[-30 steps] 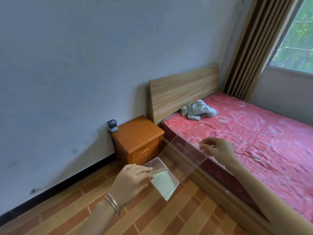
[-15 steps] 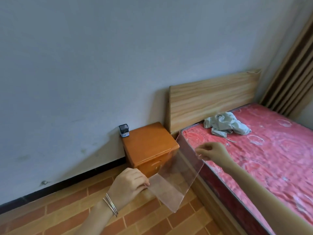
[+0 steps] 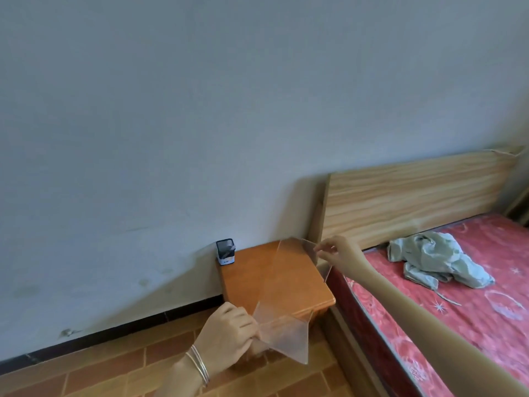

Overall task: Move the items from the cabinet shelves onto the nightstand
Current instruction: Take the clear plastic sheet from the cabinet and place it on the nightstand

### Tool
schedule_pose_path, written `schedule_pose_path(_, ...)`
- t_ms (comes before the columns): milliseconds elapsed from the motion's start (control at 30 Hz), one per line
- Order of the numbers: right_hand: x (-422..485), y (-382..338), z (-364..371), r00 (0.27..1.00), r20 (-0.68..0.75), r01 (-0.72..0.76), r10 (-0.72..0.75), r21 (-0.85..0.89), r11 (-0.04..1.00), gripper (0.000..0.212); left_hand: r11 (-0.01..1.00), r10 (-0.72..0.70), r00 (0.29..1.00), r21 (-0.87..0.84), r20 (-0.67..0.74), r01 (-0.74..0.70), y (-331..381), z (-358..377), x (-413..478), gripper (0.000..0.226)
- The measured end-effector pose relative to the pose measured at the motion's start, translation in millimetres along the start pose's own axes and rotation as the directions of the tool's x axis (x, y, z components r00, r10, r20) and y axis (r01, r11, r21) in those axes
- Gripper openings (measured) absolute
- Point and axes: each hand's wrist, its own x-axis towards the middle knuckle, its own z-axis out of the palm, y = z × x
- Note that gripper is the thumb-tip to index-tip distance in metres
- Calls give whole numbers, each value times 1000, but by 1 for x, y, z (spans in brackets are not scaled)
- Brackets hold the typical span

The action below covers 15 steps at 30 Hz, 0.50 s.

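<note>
Left grip (image 3: 229, 336), right grip (image 3: 335, 250) pinch clear sheet (image 3: 289, 279) by nightstand (image 3: 240, 282)

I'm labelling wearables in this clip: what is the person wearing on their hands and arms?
The left forearm and right forearm are bare, with no sleeves in view. Neither the left hand nor the right hand wears a glove. A few thin silver-coloured bangles circle the left wrist. Nothing shows on the right wrist.

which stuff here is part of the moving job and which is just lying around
Job: clear plastic sheet, held by left hand and right hand; nightstand; black pen holder on it, possibly.
Lying about: crumpled cloth, bed, headboard.
</note>
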Motion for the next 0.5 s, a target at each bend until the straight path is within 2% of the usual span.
schedule_pose_path(233,119,19,37,1000,20,19,-18,-51,999,6,966,-254,967,-39,21,254,-73,49,51,28)
schedule_pose_path(500,256,59,88,980,197,6,2,-39,999,7,887,-460,881,0,110,463,-142,138,112,32)
